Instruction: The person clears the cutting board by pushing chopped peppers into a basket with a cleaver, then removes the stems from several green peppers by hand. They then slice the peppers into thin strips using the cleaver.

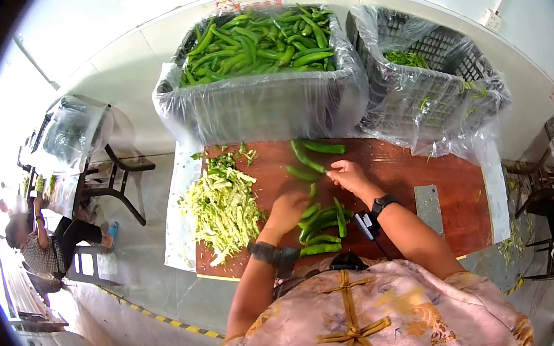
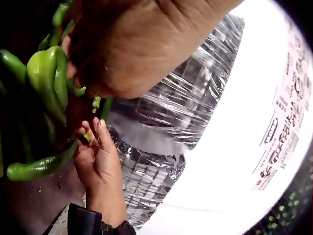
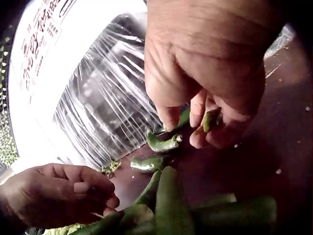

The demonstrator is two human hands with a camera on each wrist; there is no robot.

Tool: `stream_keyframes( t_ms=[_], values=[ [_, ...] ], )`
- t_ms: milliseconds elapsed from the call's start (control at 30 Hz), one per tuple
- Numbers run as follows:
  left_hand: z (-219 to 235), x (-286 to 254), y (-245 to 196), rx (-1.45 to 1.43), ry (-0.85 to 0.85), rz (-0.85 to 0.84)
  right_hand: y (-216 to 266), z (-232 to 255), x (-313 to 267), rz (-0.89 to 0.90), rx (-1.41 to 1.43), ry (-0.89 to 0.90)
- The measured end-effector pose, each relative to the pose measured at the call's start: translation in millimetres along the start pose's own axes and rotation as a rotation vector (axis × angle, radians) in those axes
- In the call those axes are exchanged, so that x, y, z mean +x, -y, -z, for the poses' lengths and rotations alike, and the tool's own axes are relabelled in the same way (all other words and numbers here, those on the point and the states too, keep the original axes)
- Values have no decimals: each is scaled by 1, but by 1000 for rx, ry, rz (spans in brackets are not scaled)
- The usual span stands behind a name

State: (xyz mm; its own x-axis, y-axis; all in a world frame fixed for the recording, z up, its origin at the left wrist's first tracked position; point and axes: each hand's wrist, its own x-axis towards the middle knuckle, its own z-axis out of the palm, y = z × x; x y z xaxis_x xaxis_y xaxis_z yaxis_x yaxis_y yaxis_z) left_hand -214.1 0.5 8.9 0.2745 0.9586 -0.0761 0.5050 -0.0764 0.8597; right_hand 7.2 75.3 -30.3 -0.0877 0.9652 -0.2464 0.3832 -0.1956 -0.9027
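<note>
My left hand (image 1: 288, 213) hovers at the left of the pile of green peppers (image 1: 321, 226), its fingers loosely bent. In the right wrist view that hand (image 3: 54, 196) shows nothing between its fingertips, though part of it is hidden. My right hand (image 1: 351, 178) is beside the longer peppers (image 1: 307, 157) farther back on the board. Between its bent fingers it holds a small green stem piece (image 3: 211, 120), which also shows in the left wrist view (image 2: 86, 138). Two short peppers (image 3: 164, 142) (image 3: 146, 164) lie below that hand's fingertips.
Chopped pale green vegetable (image 1: 223, 206) is heaped on the left of the red-brown board (image 1: 391, 153). A metal blade (image 1: 428, 209) lies at the right. Behind stand a plastic-lined crate of peppers (image 1: 262, 99) and another lined crate (image 1: 405, 100). People sit at both sides.
</note>
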Motion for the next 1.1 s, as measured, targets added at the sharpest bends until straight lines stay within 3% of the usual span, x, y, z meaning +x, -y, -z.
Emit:
stream_keyframes(
  t_ms=[167, 267, 367, 400, 433, 467, 533, 667, 700, 733, 833, 1100],
  values=[
    [2, -3, 8, -30, -62, 56, -5, -16, 22, -42, -128, 60],
    [2, -1, 9, -22, -102, -1, 0, -14, 17, 12, -132, 17],
    [4, 1, -10, 7, -239, -120, 41, 0, -18, 81, -172, 16],
    [5, 4, -16, 70, -327, -251, 49, 2, -27, 79, -174, 18],
    [6, 6, -23, 134, -412, -382, 54, 5, -35, 233, -246, 15],
    [7, 8, -31, 133, -411, -381, 59, 6, -41, 388, -318, 11],
    [9, 9, -48, 415, -514, -601, 65, 7, -49, 412, -334, 55],
    [1, 4, -49, 474, -405, -525, 75, 5, -63, 506, -290, 83],
    [-1, 3, -47, 315, -351, -468, 80, 7, -67, 507, -290, 81],
    [-2, 2, -45, 156, -298, -409, 86, 9, -72, 457, -208, 103],
    [0, -3, -48, 116, -266, -327, 88, 6, -77, 360, -70, 124],
    [4, -8, -57, 80, -279, -382, 81, 8, -78, 270, 104, 141]
  ],
)
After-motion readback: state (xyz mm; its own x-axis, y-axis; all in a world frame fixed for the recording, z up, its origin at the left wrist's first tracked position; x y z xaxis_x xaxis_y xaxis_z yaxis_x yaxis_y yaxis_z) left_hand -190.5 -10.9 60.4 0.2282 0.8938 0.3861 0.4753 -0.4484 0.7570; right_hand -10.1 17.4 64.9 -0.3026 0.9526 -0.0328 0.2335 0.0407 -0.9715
